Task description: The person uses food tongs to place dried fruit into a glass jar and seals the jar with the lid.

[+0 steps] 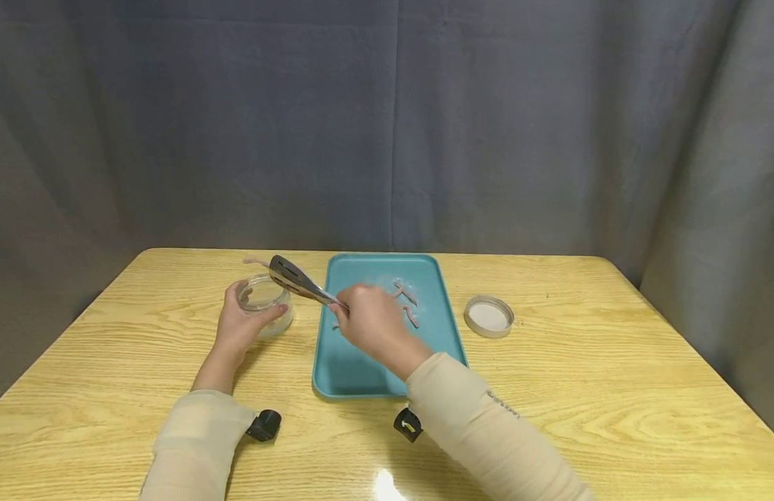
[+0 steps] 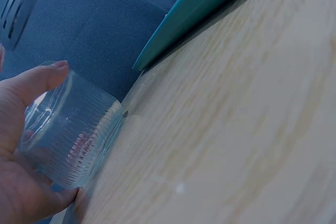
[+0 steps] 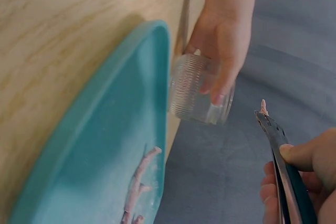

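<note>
My left hand (image 1: 239,325) grips a clear ribbed glass jar (image 1: 277,323) by its side, left of the tray; the jar's mouth is uncovered. A pinkish patch shows through the ribbed glass (image 2: 81,148); I cannot tell whether it is inside or a finger behind. With my right hand (image 1: 376,321) I hold metal tongs (image 1: 304,284), squeezed nearly together, their slotted heads above the jar's rim. From the tips sticks out a thin pinkish strip (image 3: 263,107), perhaps meat. Several similar strips (image 1: 411,316) lie on the teal tray (image 1: 352,362), partly hidden by my right hand.
White powder dusts the tray around the strips. Right of the tray, a round jar lid (image 1: 488,316) lies with its pale inside up on the wooden table (image 1: 569,376). A grey curtain (image 1: 387,125) hangs behind the table's back edge.
</note>
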`<control>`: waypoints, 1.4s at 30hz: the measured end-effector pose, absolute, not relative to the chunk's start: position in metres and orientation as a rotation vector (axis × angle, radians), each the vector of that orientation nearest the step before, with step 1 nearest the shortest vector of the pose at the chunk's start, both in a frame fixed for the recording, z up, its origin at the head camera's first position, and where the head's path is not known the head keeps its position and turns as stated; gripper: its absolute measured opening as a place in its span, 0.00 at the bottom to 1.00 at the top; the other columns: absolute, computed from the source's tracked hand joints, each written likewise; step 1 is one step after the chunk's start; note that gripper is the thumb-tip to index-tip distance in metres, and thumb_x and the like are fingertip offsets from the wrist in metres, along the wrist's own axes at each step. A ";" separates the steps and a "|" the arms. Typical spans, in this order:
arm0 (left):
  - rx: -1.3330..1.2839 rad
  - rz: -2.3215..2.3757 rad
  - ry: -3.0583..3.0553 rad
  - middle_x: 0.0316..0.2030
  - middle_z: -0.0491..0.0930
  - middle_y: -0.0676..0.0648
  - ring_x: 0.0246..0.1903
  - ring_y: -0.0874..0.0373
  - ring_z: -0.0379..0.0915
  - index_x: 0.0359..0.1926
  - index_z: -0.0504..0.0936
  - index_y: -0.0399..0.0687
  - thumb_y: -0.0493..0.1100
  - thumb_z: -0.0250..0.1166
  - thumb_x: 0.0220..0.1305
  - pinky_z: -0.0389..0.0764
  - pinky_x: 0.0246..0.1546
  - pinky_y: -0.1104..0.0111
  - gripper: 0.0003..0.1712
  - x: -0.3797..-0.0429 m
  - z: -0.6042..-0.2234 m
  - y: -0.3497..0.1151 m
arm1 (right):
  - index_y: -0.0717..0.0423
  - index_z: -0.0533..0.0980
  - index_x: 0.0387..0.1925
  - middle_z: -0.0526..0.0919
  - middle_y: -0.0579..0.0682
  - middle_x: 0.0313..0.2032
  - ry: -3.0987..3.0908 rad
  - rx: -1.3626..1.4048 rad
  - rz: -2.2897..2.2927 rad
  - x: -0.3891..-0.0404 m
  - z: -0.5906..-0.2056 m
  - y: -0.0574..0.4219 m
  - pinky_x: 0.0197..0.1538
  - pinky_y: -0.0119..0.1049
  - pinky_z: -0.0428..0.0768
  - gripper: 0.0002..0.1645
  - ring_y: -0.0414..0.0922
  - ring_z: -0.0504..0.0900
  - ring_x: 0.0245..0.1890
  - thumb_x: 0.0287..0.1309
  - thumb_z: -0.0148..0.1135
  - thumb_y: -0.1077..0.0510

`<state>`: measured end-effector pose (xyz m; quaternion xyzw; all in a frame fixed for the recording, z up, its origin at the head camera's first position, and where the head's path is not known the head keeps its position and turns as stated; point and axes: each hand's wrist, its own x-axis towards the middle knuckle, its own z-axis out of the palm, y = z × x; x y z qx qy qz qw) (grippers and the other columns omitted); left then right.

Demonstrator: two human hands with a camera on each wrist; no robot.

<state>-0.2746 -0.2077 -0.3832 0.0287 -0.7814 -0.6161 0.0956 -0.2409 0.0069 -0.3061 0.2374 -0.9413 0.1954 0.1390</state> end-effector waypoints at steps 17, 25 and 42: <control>0.059 -1.859 -2.328 0.63 0.42 0.37 0.59 0.40 0.42 0.65 0.37 0.46 0.48 0.68 0.45 0.56 0.54 0.55 0.57 -0.276 -0.382 -0.207 | 0.49 0.68 0.11 0.65 0.44 0.11 -2.763 0.654 0.493 -0.242 -0.319 -0.001 0.13 0.30 0.61 0.20 0.38 0.63 0.11 0.57 0.52 0.50; 0.050 -1.862 -2.314 0.63 0.41 0.37 0.58 0.40 0.44 0.65 0.37 0.45 0.48 0.69 0.45 0.55 0.54 0.55 0.57 -0.278 -0.384 -0.209 | 0.48 0.69 0.12 0.65 0.44 0.11 -2.772 0.638 0.464 -0.242 -0.322 -0.004 0.12 0.31 0.61 0.20 0.38 0.64 0.10 0.58 0.51 0.50; 0.056 -1.860 -2.311 0.63 0.41 0.37 0.59 0.40 0.43 0.65 0.37 0.46 0.46 0.68 0.46 0.54 0.55 0.55 0.56 -0.277 -0.384 -0.212 | 0.50 0.77 0.26 0.70 0.44 0.21 -2.811 0.631 0.461 -0.240 -0.323 -0.009 0.15 0.30 0.64 0.14 0.38 0.66 0.15 0.56 0.52 0.47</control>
